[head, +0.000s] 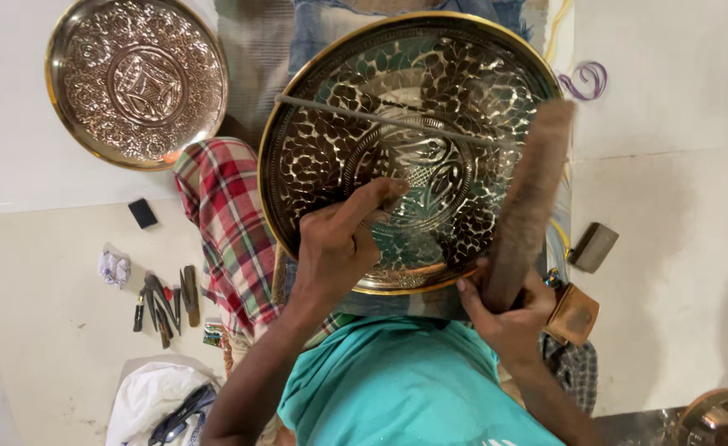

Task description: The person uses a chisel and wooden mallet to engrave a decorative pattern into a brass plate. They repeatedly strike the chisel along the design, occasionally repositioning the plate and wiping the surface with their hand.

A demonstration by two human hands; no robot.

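Pale floor all round here, off-white and scuffed (42, 314), seen from the head camera looking straight down, with a white sheet (17, 149) under the upper left corner. On that sheet lies a smaller round embossed copper-coloured metal plate (137, 80), densely patterned, brass rim gleaming. Centre stage: a large round engraved metal tray with a golden rim (413, 149), shiny silver leaf and scale motifs against dark ground, resting tilted over the person's lap, above a red, green and white checked cloth (225, 216) and a teal shirt (397, 388). A thin straight metal rod (380, 118) lies across the tray's upper half. The left hand (339, 248) is curled, fingers pinched together and pressed onto the tray's central medallion; something small may sit in that pinch, but I cannot tell what. The right hand (509, 318) is wrapped tight around the lower end of a long brown wooden mallet-like bar (529, 202), blurred, standing over the tray's right edge. Just beside that hand, a small tan wooden block (573, 314), and a grey block (593, 246) farther right. Out left on the floor, a cluster of dark small chisels and punches (166, 301), a small black rectangular object (142, 213), a crumpled white scrap (114, 268), and white cloth (153, 396) at the bottom. Lower right corner, a rounded shiny brass vessel (723, 417).
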